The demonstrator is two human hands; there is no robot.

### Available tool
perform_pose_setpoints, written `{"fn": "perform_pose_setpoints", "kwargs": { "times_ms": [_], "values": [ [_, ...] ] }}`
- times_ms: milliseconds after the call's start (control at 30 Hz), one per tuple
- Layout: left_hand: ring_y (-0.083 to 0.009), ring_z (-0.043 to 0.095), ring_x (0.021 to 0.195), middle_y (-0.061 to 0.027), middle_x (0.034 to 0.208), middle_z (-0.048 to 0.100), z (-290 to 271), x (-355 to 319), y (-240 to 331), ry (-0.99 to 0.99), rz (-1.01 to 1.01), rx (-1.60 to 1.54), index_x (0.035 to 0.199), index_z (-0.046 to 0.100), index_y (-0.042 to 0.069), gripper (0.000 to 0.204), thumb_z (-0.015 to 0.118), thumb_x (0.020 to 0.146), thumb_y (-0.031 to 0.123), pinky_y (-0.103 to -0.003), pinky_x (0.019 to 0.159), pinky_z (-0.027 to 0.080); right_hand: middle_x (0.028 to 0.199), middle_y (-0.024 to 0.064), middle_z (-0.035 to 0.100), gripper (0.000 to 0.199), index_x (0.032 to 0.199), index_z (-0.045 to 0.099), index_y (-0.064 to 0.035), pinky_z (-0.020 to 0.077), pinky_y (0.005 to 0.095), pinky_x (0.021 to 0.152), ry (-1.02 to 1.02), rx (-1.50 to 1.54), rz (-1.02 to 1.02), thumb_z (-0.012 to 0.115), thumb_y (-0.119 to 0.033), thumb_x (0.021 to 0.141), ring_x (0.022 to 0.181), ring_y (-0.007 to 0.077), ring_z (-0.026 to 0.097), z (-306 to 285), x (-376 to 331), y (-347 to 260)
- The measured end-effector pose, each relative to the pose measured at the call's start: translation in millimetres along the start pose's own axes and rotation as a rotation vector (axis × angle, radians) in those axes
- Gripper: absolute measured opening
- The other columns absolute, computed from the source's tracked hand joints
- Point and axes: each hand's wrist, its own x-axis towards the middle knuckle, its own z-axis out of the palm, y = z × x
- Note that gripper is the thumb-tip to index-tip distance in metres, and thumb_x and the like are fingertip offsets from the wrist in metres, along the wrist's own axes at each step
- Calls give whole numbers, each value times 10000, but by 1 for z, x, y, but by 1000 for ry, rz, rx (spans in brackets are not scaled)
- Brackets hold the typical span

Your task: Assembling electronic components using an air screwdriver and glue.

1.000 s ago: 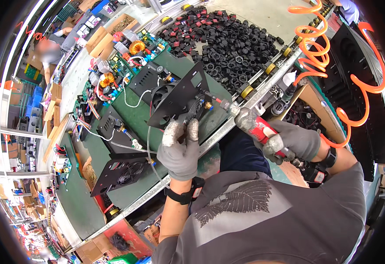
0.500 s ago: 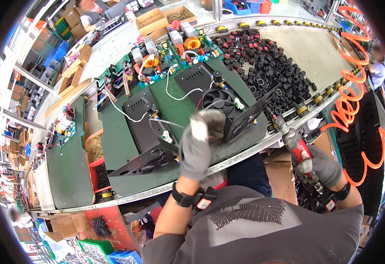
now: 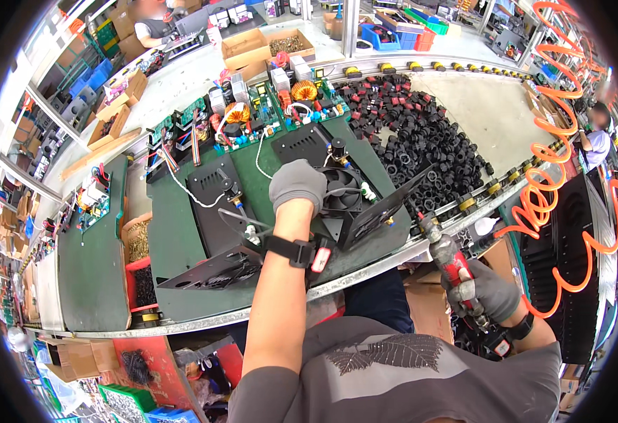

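Note:
My left hand (image 3: 297, 185), in a grey glove, rests closed over the top of a black cooling fan (image 3: 343, 192) set in a black metal chassis panel (image 3: 376, 211) on the green belt (image 3: 182, 254). A black wristband sits on that forearm. My right hand (image 3: 491, 290), also gloved, grips a red and black pneumatic screwdriver (image 3: 449, 256) at the belt's near edge, its tip pointing up toward the tilted chassis panel. An orange coiled air hose (image 3: 556, 176) runs from the tool up to the right.
A second black chassis (image 3: 214, 271) lies left of my arm. Green circuit boards with copper coils (image 3: 267, 113) and wires sit further back. A heap of small black and red plastic parts (image 3: 422, 141) covers the belt's right. Cardboard boxes (image 3: 267, 46) and another person stand beyond.
My left hand has reached forward from the chassis edge onto the fan. My right hand with the screwdriver dropped lower right, and my head turned, shifting the view left.

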Motion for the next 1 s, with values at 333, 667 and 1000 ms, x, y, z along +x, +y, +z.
{"fn": "perform_pose_setpoints", "kwargs": {
  "times_ms": [333, 667, 1000],
  "values": [
    [-357, 668, 915, -153, 958, 706, -12, -39, 17, 687, 395, -253, 1046, 567, 55, 308, 731, 831, 203, -449, 780, 521, 756, 62, 596, 293, 955, 582, -8, 513, 297, 566, -99, 29, -6, 731, -147, 745, 637, 151, 606, -17, 8, 11],
    [-110, 614, 971, -47, 1046, 633, -26, -57, 43, 370, 734, -1257, 1182, 611, 12, 442, 810, 788, 33, -261, 854, 497, 751, 46, 580, 318, 988, 596, -17, 482, 289, 567, -94, -48, -1, 720, -146, 726, 644, 138, 581, -10, 6, 3],
    [-203, 663, 1033, -137, 1179, 687, -20, -44, 24, 75, 978, -985, 1204, 666, -2, 446, 787, 795, 127, -287, 919, 498, 727, 56, 585, 321, 902, 571, -20, 446, 272, 506, -9, -32, 18, 737, -154, 662, 580, 146, 575, -2, 7, 1]
  ]
}}
